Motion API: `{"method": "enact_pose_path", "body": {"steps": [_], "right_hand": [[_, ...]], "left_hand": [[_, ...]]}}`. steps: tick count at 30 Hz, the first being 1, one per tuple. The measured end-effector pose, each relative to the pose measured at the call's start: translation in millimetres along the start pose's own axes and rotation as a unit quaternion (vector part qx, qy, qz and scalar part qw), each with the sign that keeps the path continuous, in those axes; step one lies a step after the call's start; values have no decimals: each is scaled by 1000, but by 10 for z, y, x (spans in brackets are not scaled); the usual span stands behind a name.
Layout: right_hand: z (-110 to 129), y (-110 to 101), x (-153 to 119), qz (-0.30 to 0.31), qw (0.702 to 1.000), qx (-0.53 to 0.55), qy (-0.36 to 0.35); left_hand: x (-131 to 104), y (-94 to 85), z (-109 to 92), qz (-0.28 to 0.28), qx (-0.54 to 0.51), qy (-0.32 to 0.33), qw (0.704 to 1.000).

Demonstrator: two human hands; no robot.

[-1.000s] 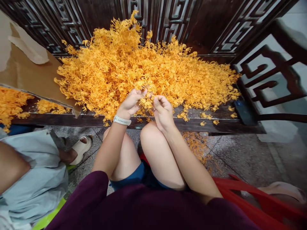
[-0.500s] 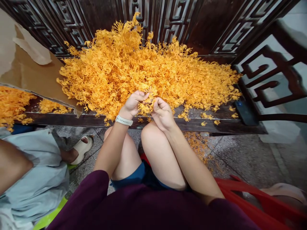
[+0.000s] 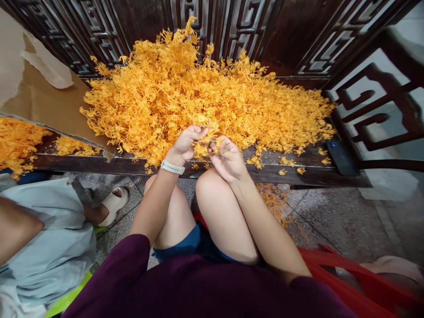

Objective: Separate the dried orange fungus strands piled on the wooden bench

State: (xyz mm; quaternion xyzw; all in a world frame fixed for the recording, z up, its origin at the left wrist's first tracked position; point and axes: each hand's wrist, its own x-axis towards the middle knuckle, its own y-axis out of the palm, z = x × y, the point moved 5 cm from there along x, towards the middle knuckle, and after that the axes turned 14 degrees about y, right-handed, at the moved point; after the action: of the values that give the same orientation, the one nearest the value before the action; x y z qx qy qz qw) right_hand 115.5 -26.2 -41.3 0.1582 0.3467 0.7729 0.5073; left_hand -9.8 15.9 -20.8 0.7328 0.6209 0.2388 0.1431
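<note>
a blurred, frilly orange sprig (image 3: 200, 149) shows near frame centre; a tangled orange heap (image 3: 179, 88) spreads across the upper middle.

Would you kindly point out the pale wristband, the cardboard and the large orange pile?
Pale wristband (image 3: 172, 167), head view: middle of band.
Cardboard (image 3: 53, 101), head view: brown face.
Large orange pile (image 3: 198, 88), head view: its middle.

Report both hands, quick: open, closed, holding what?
Left hand: closed, pinching an orange artificial-flower sprig.
Right hand: partly curled, fingertips at the same sprig; whether it grips cannot be told.
</note>
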Motion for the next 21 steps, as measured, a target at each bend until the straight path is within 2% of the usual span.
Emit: {"method": "enact_pose_path", "body": {"steps": [4,7,11,16,21], "right_hand": [[47,114,-76,71,996,46,-12],[-16,175,-86,96,995,25,16],[-63,137,-48,69,997,27,28],[-7,69,-64,19,997,61,37],[223,9,-107,-25,997,70,12]], "left_hand": [[2,-22,-186,0,-59,49,997],[25,-40,-152,24,-39,53,998],[82,-49,-38,53,-55,51,996],[132,-207,-35,-38,-35,30,998],[146,-305,-54,-73,-99,12,992]]}}
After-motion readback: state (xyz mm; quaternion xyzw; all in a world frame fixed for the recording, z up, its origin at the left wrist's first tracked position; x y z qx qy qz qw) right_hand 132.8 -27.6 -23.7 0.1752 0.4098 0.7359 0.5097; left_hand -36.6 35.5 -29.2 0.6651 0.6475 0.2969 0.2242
